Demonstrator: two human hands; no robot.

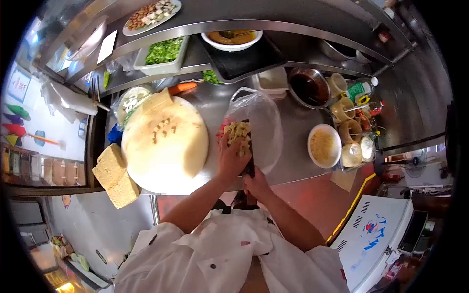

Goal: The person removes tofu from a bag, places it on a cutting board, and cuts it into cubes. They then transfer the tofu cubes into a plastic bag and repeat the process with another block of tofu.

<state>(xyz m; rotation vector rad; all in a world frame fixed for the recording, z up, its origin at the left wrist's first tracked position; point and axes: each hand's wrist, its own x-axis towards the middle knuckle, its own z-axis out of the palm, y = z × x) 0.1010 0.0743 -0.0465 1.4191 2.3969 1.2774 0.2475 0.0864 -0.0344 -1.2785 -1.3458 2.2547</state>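
My right hand [256,185] is wrapped round the handle of a cleaver, whose dark blade [250,161] points away from me. Pale yellow-brown diced cubes [238,131] lie heaped at the blade, and my left hand [232,157] presses over them with its fingers partly curled. The blade is mostly covered by the cubes and hand. Beneath and beside them spreads a clear plastic bag [268,129] with something red at its left edge. To the left, several small cubes [163,129] remain on the round white chopping board [188,154].
Two spongy tan blocks [115,175] sit at the board's left edge, and a carrot [182,88] behind it. A white bowl of pale crumbs [324,145], a metal bowl of dark sauce [310,88] and seasoning tubs [349,132] stand right. A shelf [303,30] overhangs the back.
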